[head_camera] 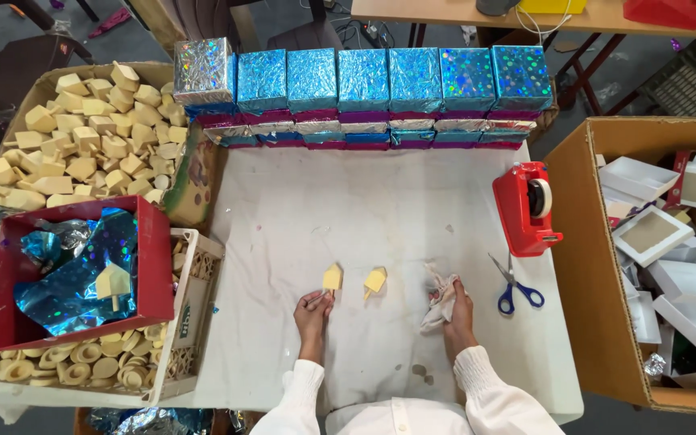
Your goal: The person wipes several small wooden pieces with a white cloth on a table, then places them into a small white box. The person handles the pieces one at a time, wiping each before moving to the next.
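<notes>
Here, a small wooden top [332,279] is pinched by its stem in the fingertips of the left hand [312,310], near the front middle of the white-covered table [300,201]. Just beside it, a second wooden top [374,282] lies untouched. A crumpled white cloth [438,298] is gripped in the closed right hand [460,310]. Blue-handled scissors [515,286] and a red tape dispenser [528,208] are found to the right. Shiny blue wrapped boxes [364,80] are stacked along the far edge.

left hand [313,310] pinching wooden top [332,279], right hand [458,310] gripping cloth [438,300]
</notes>
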